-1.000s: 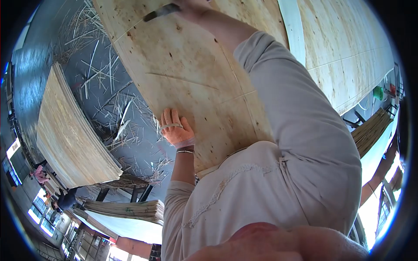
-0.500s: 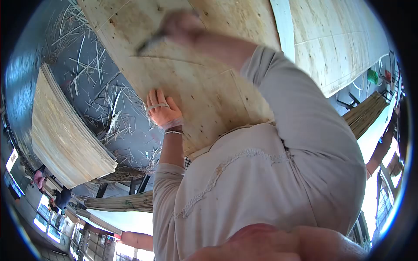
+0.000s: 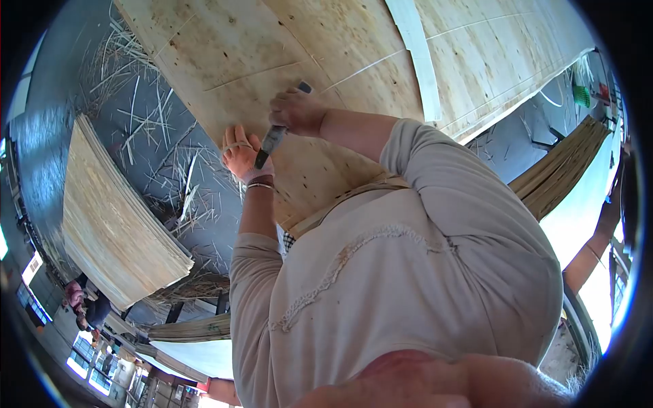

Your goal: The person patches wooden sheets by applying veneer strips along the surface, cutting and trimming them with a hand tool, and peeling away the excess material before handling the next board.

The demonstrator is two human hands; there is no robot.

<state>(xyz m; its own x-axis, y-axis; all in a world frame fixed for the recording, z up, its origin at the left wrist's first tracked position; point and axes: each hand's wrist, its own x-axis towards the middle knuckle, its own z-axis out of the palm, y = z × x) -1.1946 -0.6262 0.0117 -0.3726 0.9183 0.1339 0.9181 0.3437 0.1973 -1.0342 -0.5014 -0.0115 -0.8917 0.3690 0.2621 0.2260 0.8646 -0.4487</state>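
Observation:
My left hand (image 3: 240, 154), in an orange glove with a pale band round the fingers, lies on the near left part of a knotty wood sheet (image 3: 354, 54). Its fingers point away from me. Bare and closed, my right hand (image 3: 294, 112) grips a knife-like tool (image 3: 272, 141) above the sheet. The tool's dark tip points toward me and overlaps my left wrist in the view; whether they touch I cannot tell. A thin crack runs across the sheet beyond my hands. Farther right, a pale veneer strip (image 3: 420, 61) lies on the sheets.
On the left stands a stack of wood sheets (image 3: 119, 217), with wood scraps (image 3: 183, 177) on the floor beside it. Another veneer stack (image 3: 564, 166) is at the right, near a green basket (image 3: 581, 96). Two people (image 3: 85, 302) are far off at the lower left.
My right hand has come back toward me with the tool, whose dark tip has swung from pointing left to pointing toward me. The view has shifted; my left hand remains on the sheet.

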